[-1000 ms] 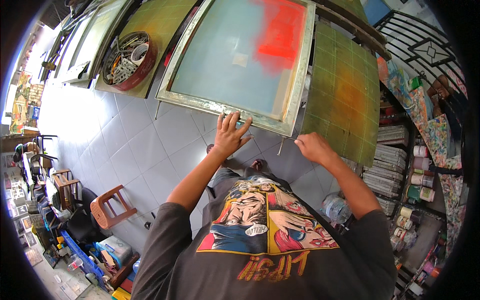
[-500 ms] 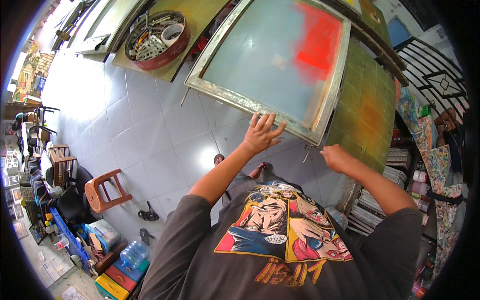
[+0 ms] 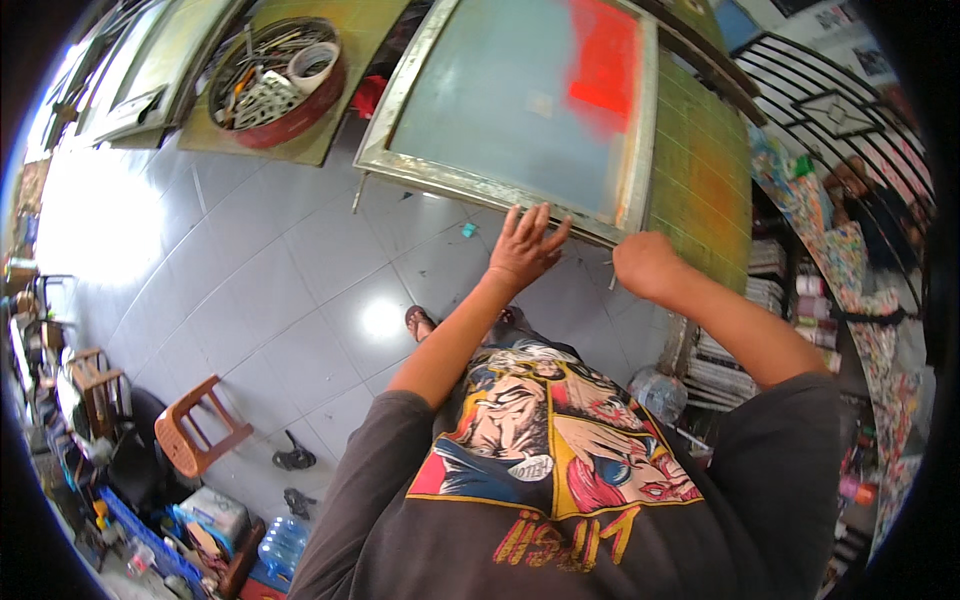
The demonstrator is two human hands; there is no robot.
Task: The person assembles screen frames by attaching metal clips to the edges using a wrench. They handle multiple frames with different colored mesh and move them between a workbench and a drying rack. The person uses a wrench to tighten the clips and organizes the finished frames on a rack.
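In front of me stands a raised framed panel (image 3: 470, 178) with a worn metal-coloured rim and a pale grey, translucent surface. A bright red patch (image 3: 604, 70) covers part of its right side. My left hand (image 3: 527, 246) rests on the panel's near edge, fingers spread and holding nothing. By the near right corner my right hand (image 3: 646, 266) is closed in a fist; whatever it grips is hidden. A thin metal rod (image 3: 612, 275) hangs down beside that fist. Another thin rod (image 3: 358, 192) hangs under the panel's near left corner.
A round red tray (image 3: 290, 125) of tools and a tape roll stands at the far left. A stained yellow-green board (image 3: 705, 180) lies right of the panel. Brown stool (image 3: 200, 425), dark sandals (image 3: 293, 452) and water bottle (image 3: 284, 545) are at lower left, stacked frames (image 3: 722, 370) at right.
My right hand has moved up against the panel's near right corner, with its fist now nearer the rim. My left hand stays on the near edge. The whole view has shifted slightly.
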